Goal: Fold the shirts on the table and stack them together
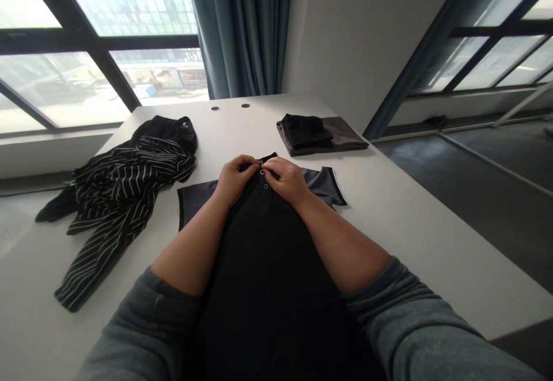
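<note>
A dark short-sleeved shirt [268,254] lies spread on the white table, its collar end away from me and its sleeves out to both sides. Down the neck placket run a few light-rimmed buttons [265,186]. My left hand [237,178] pinches the placket edge near the top button from the left. Close against it, my right hand [285,179] pinches the same placket from the right, thumb and fingers together. The fingertips nearly meet, so the bit of cloth or button between them is partly hidden.
On the left of the white table [233,133] sits a heap of black striped clothing [129,179]. Folded dark garments [319,133] are stacked at the back right. Two round holes pierce the far edge, before a blue-green curtain [246,29] and windows.
</note>
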Motion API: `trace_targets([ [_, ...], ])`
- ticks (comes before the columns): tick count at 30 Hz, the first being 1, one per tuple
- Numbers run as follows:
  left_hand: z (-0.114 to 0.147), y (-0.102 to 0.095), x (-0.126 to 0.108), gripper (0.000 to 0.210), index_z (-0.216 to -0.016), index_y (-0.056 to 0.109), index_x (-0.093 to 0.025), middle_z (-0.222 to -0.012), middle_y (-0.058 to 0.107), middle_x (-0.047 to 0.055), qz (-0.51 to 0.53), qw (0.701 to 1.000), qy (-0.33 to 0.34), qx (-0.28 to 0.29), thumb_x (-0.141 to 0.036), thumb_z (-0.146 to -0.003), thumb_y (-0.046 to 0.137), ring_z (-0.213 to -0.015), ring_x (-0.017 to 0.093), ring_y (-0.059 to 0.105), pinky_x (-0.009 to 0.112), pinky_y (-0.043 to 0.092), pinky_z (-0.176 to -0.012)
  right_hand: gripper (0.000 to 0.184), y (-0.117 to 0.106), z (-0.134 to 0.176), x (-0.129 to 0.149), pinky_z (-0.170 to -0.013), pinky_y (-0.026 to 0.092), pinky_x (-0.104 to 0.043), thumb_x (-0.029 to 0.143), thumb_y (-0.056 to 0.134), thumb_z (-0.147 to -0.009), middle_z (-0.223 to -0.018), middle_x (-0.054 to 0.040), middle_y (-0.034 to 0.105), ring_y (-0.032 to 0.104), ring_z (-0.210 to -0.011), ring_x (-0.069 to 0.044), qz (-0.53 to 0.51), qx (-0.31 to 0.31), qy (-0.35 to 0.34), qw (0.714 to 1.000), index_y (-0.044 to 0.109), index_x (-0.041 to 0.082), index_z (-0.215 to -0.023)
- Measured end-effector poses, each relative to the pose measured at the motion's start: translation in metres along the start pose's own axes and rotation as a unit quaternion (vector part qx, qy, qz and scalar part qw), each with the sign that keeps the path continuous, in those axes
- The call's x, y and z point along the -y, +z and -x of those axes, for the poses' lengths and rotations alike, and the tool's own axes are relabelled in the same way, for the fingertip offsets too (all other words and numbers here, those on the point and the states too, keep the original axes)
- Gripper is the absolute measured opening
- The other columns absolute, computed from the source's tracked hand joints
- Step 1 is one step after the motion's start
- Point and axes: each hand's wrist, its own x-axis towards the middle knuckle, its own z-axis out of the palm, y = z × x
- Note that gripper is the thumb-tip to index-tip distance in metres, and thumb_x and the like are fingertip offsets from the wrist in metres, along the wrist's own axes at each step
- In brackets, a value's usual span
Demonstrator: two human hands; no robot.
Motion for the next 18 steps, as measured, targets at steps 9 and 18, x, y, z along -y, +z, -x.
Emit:
trace_targets([
  [9, -0.003, 0.0, 0.013, 0.024, -0.092, 0.073, -0.021, -0.089, 0.074, 0.002, 0.042, 0.998, -0.041, 0.015, -0.039, -0.077, 0.079, -0.083, 0.018, 0.066, 0.029, 0.051, -0.072, 0.019, 0.001, 0.003, -0.004, -0.092, 0.059, -0.038, 0.022, 0.06, -0.097, -0.104, -0.0057, 0.079, 0.074, -0.096, -0.022, -0.015, 0.008, 0.038, 0.999, 0.078, 0.024, -0.101],
  [18, -0.004, 0.003, 0.013, 0.017, -0.089, 0.066, -0.022, -0.08, 0.065, -0.002, 0.016, 1.0, -0.015, 0.018, -0.033, -0.078, 0.073, -0.072, 0.014, 0.055, 0.028, 0.045, -0.069, 0.017, 0.006, 0.003, 0.001, -0.098, 0.058, -0.042, 0.026, 0.062, -0.098, -0.108, -0.007, 0.078, 0.071, -0.104, -0.025, -0.009, 0.013, 0.078, 0.997, 0.076, 0.026, -0.106],
])
